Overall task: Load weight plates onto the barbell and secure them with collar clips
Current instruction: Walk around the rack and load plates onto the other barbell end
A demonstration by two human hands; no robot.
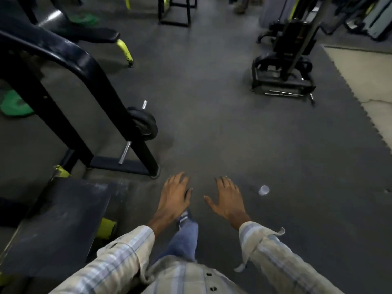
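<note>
My left hand (175,196) and my right hand (228,198) hang in front of me over the dark rubber floor, fingers spread and relaxed, holding nothing. Black weight plates (144,125) sit on a chrome peg (144,104) of a black machine frame (84,66) to the left, well ahead of my left hand. A second chrome peg (125,152) below them is bare. No barbell or collar clip shows plainly.
A dark padded bench (55,225) stands at lower left. A small pale cup (263,190) lies on the floor right of my right hand. Another black machine (284,68) stands at upper right, with chrome bars at its base. Green plates (14,105) lie far left.
</note>
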